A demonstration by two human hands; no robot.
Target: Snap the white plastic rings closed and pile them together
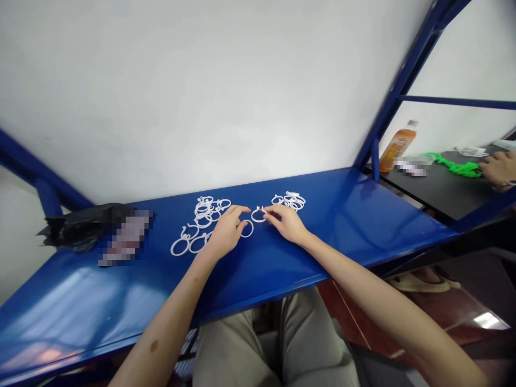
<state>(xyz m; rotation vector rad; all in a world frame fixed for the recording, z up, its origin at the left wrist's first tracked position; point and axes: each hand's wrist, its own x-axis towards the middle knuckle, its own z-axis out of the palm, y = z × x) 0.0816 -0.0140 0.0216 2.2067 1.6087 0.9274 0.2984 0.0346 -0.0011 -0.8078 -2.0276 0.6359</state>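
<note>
My right hand (287, 221) pinches the right side of a thin white plastic ring (253, 219), which has small prongs standing at its top. My left hand (230, 231) is to the left of it, thumb and fingers apart. Another white ring (252, 231) lies at the left thumb, which covers part of it; whether they touch I cannot tell. Left of that hand, several white rings (203, 219) with small knobs lie in a loose cluster. A smaller pile of white rings (296, 203) sits just beyond my right hand.
The blue tabletop (250, 279) meets a white wall behind. A black plastic bag (80, 228) and a blurred flat item (128, 236) lie at left. On the dark table at right are an orange drink bottle (399, 146), a green strand (459, 166) and another person's hand (500, 167).
</note>
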